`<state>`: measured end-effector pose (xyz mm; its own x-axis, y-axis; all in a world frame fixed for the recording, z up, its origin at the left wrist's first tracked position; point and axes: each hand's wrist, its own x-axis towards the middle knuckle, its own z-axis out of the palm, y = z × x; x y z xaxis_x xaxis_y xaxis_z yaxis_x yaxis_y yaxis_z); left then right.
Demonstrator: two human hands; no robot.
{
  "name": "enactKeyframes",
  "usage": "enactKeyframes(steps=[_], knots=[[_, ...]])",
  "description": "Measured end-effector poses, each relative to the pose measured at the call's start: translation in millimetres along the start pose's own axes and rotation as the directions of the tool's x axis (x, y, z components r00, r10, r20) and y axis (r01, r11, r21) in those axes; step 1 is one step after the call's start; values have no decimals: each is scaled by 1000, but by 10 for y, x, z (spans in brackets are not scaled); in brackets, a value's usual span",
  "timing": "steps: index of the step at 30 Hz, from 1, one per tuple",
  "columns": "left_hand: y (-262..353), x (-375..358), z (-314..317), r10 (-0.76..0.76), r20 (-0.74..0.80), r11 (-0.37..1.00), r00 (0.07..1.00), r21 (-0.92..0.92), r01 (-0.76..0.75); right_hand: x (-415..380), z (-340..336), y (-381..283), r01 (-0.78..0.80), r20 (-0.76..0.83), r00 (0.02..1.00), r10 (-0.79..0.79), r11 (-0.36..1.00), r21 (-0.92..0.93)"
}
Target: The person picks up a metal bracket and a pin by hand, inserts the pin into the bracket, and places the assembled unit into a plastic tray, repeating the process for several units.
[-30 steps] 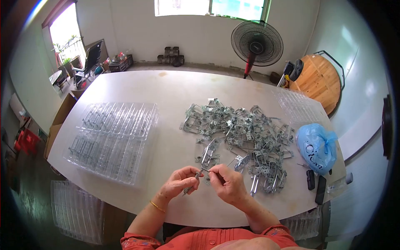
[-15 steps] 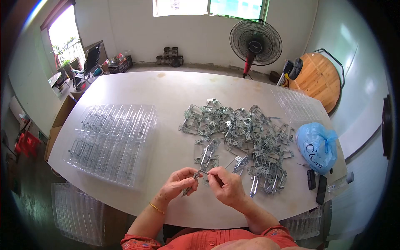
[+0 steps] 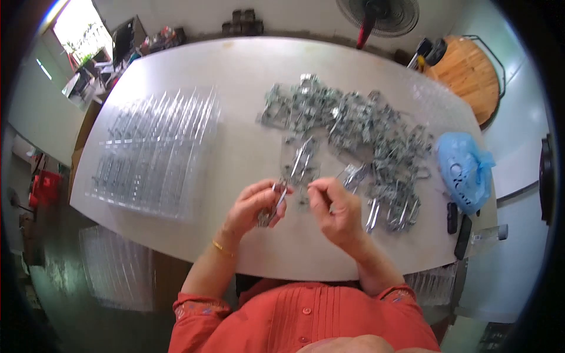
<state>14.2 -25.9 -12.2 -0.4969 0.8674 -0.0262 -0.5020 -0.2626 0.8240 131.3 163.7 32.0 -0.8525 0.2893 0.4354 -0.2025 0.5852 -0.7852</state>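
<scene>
Currently, the left hand [image 3: 242, 213] has its fingers clamped on a metal bracket [image 3: 281, 201], on the wearer's side of the bracket pile [image 3: 382, 132], while the right hand [image 3: 338, 213] pinches its fingertips together; whether they grip anything small, I cannot tell. Probably light, stiff and slightly slick, the bracket seems best held by its flatter end; left of the pile, clear trays [image 3: 147, 150] rest on the desk [image 3: 238, 138].
</scene>
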Motion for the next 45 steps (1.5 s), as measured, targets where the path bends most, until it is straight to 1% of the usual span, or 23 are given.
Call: enactKeyframes(steps=[1,2,4,6,10,13,15,19,25,29,32,35,38,40,41,42,43,44,45], knots=[[-16,-3,-9,14,-2,1000,1000,-27,-14,-9,0,7,-40,25,999,39,999,17],[-27,-8,-21,-12,-29,999,999,-42,11,-12,0,14,-41,15,999,41,999,32],[-24,9,-38,-7,32,998,999,-56,9,-35,38,19,-48,5,999,48,998,51],[-22,13,-31,1,54,999,999,-51,1,-1,54,26,0,-22,1000,1,996,85],[-17,17,3,-35,26,998,999,-49,37,-15,91,59,13,14,1000,-14,995,97],[-32,17,5,-20,14,1000,1000,2,20,-25,113,44,19,30,999,-21,997,78],[-28,20,8,-28,34,999,999,41,26,-30,121,57,19,31,999,-22,997,76],[-14,23,19,-34,25,998,999,59,33,-31,105,59,1,49,999,-4,997,74],[-28,26,-8,-21,32,998,999,53,19,-22,87,27,19,38,999,-21,998,67],[-9,22,9,-38,23,998,999,54,37,-34,75,41,13,45,999,-16,998,64],[-19,38,-5,-42,32,997,999,69,39,-36,90,39,7,31,999,-9,996,89],[-36,33,-1,-59,38,994,998,90,56,-52,98,51,24,29,999,-27,996,86],[-33,12,21,-76,37,992,996,108,72,-57,92,58,66,60,996,-69,996,58],[-24,27,21,-70,45,989,997,130,64,-81,90,23,-123,133,985,108,986,113],[-29,20,-3,-74,50,990,996,124,67,-81,82,8,-110,125,987,97,988,107],[-39,20,-16,-77,56,990,995,119,70,-77,74,-4,-173,172,973,151,977,124],[-50,23,-10,-78,17,985,997,157,74,-71,64,-12,-234,219,955,201,962,138],[-48,23,-11,-65,27,984,998,166,60,-68,58,-5,-218,211,959,187,967,135],[-38,19,-19,-83,16,981,996,177,79,-67,59,18,-228,250,951,184,960,160]])
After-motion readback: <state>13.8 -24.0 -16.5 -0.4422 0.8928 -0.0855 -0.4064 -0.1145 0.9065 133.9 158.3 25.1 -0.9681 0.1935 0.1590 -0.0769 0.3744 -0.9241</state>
